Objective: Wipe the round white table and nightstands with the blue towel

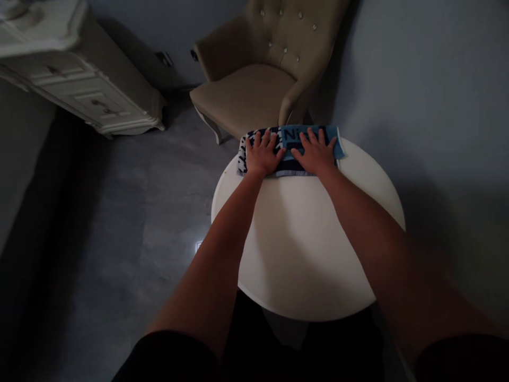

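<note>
A folded cloth (293, 165), patterned in dark navy, white and blue with some lettering, lies along the far edge of a round white table (302, 239). It looks like a towel or scarf. Flat on its left part, over the dark and white pattern, rests my left hand (263, 155) with fingers spread. My right hand (318, 153) lies palm down on the blue part, fingers also apart, covering some of the letters. The thumbs point toward each other with a small gap between them. Neither hand grips the cloth.
Behind the table stands a beige armchair (250, 93) with a buttoned back. A pale carved cabinet (91, 85) with drawers is at the upper left. A grey wall (437, 95) rises close on the right, and grey floor (159, 185) stretches out to the left.
</note>
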`<move>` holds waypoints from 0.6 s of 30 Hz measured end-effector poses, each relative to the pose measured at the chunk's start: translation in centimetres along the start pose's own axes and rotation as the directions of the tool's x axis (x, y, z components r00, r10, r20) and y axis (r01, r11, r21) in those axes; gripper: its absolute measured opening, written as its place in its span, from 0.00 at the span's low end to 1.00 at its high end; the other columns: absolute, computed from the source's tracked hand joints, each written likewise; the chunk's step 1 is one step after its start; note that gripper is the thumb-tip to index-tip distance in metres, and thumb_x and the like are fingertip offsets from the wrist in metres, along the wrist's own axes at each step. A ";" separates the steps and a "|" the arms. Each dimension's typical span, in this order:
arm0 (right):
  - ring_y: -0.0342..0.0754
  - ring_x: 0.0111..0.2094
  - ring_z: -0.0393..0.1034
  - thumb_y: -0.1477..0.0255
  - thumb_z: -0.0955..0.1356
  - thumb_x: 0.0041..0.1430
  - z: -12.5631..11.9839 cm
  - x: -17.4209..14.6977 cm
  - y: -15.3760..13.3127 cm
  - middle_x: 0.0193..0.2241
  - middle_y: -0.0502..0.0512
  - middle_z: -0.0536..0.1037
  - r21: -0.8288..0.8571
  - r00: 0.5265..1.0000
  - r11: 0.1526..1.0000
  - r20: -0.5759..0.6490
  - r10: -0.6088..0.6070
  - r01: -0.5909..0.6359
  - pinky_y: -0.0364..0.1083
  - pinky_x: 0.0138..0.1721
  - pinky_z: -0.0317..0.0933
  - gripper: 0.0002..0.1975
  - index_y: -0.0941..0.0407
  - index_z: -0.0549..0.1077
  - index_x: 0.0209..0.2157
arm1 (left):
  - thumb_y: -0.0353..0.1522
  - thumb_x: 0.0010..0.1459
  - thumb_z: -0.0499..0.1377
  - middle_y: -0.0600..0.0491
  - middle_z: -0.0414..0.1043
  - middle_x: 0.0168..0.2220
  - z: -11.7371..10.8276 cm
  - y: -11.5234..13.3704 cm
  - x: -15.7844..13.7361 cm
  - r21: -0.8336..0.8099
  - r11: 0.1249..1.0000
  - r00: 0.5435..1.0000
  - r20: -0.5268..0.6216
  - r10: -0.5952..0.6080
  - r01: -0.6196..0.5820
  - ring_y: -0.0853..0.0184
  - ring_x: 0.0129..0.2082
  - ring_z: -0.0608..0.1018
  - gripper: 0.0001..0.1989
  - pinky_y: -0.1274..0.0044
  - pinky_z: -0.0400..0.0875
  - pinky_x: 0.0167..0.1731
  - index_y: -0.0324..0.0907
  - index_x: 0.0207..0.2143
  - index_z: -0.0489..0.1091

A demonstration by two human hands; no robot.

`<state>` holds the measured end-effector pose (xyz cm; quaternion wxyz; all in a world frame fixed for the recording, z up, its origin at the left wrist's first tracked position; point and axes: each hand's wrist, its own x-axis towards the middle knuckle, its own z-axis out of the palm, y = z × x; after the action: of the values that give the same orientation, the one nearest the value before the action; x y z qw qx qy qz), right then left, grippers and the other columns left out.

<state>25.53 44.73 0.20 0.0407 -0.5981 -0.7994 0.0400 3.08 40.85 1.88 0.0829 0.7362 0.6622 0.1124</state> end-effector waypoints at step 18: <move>0.75 0.84 0.38 0.49 0.57 0.80 -2.7 -34.5 -6.9 0.84 0.67 0.50 -0.001 0.998 0.998 -0.012 0.062 -0.062 0.85 0.77 0.34 0.41 0.58 0.60 0.82 | 0.54 0.77 0.51 0.48 0.51 0.84 0.2 7.8 -31.5 0.022 0.998 0.997 -0.060 0.058 -0.056 0.43 0.85 0.52 0.40 0.42 0.38 0.82 0.51 0.85 0.55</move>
<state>28.99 9.71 3.04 0.0439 -0.6230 -0.7801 0.0371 7.49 8.66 2.09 0.0521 0.7518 0.6442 0.1303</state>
